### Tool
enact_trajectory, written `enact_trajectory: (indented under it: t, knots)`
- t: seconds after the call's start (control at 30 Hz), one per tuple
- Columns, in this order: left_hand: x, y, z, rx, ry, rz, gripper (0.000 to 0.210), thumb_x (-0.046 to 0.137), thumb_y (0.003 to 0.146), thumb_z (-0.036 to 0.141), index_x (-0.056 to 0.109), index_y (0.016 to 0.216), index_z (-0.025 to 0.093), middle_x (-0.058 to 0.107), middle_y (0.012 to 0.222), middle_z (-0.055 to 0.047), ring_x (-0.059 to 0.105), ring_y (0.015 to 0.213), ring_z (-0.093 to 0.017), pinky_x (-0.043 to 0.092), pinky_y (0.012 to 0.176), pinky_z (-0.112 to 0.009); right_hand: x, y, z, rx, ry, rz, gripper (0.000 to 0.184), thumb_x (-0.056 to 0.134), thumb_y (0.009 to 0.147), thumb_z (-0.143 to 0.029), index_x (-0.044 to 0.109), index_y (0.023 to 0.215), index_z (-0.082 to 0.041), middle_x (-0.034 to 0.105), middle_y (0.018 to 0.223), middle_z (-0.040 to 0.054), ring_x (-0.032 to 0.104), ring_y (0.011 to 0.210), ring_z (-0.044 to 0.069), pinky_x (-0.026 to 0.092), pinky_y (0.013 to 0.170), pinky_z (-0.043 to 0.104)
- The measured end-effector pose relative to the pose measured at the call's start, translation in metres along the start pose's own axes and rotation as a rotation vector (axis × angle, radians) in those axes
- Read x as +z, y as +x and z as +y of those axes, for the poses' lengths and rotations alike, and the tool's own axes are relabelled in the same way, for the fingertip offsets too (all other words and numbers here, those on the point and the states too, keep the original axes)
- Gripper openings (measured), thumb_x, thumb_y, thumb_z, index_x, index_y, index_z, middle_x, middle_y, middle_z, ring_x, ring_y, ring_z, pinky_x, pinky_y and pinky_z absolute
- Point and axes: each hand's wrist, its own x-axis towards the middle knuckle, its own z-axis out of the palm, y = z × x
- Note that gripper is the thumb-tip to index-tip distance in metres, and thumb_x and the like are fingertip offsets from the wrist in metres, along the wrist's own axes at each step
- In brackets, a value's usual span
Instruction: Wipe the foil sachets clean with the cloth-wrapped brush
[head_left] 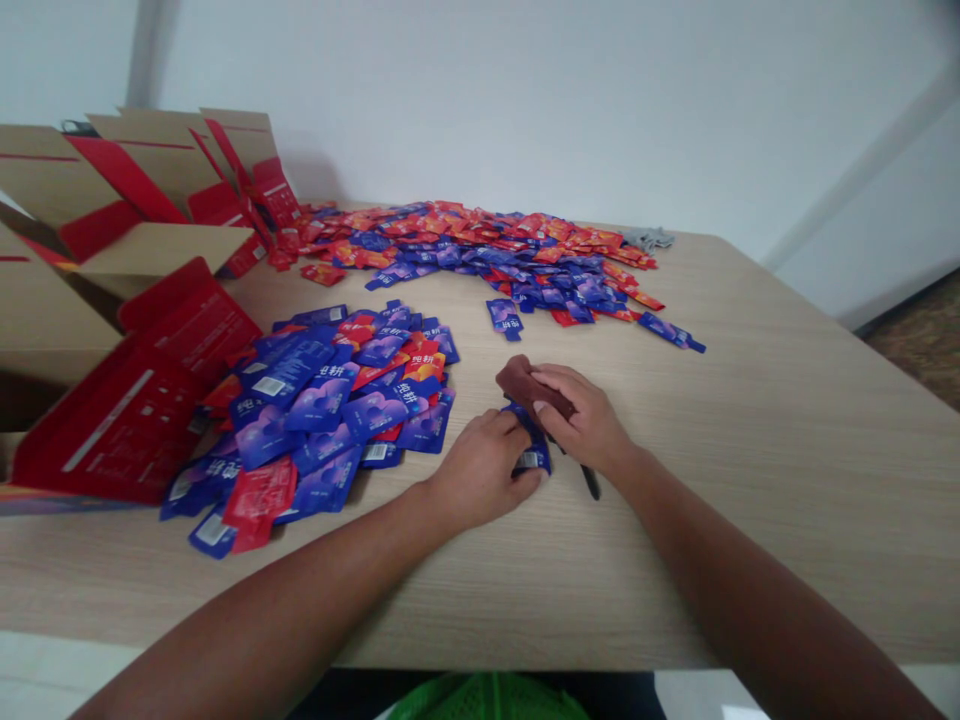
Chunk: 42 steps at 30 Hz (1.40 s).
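Several open cardboard boxes with red flaps stand at the far left of the tabletop. Beside them lies a heap of blue and red packets; a longer pile runs along the back. My left hand is closed, fingers curled over a blue packet on the tabletop in front of me. My right hand grips a brown cloth-like piece just above it; a slim black object protrudes below. Further right: one loose packet.
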Motion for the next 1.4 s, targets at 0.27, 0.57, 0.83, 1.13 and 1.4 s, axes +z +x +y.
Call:
enact_trajectory:
  t: [0.27,0.57,0.83,1.13,1.4]
  knots:
    - [0.003,-0.001,-0.001,0.002,-0.02,0.014,0.031,0.073,0.094,0.04,0.072,0.118,0.02,0.066,0.119,-0.011,0.062,0.114,-0.031,0.053,0.101,-0.047,0.009,0.001,0.004,0.01,0.0,-0.24,0.037,0.06,0.097,-0.022,0.066,0.133,-0.026,0.071,0.138,0.0104,0.066,0.126,0.031,0.053,0.111,0.054]
    - [0.004,0.0,-0.002,0.002,-0.037,0.019,0.032,0.074,0.093,0.04,0.072,0.118,0.021,0.066,0.119,-0.011,0.062,0.114,-0.031,0.053,0.102,-0.047,0.007,0.001,0.001,0.015,-0.017,-0.251,0.037,0.059,0.097,-0.021,0.065,0.134,-0.024,0.071,0.136,0.0109,0.066,0.125,0.03,0.052,0.111,0.051]
    - [0.002,0.0,-0.001,0.005,0.004,0.005,0.029,0.073,0.094,0.044,0.071,0.11,0.019,0.068,0.115,-0.012,0.063,0.11,-0.031,0.053,0.097,-0.047,0.007,0.001,0.013,0.041,-0.108,-0.201,0.039,0.061,0.096,-0.022,0.064,0.135,-0.023,0.072,0.136,0.0109,0.066,0.124,0.031,0.053,0.11,0.051]
    - [-0.001,0.001,0.001,0.004,0.022,-0.002,0.026,0.072,0.095,0.044,0.069,0.104,0.019,0.068,0.112,-0.012,0.063,0.107,-0.03,0.052,0.096,-0.046,0.003,0.0,0.018,0.135,-0.178,0.002,0.036,0.061,0.096,-0.026,0.067,0.132,-0.023,0.073,0.129,0.0129,0.069,0.117,0.033,0.056,0.105,0.054]
    - [0.001,0.0,-0.001,0.009,-0.018,0.004,0.027,0.073,0.093,0.039,0.071,0.113,0.021,0.068,0.115,-0.011,0.062,0.111,-0.031,0.052,0.099,-0.047,0.003,0.0,0.002,-0.001,-0.057,-0.133,0.041,0.063,0.093,-0.021,0.067,0.134,-0.025,0.072,0.136,0.0109,0.068,0.125,0.03,0.054,0.111,0.052]
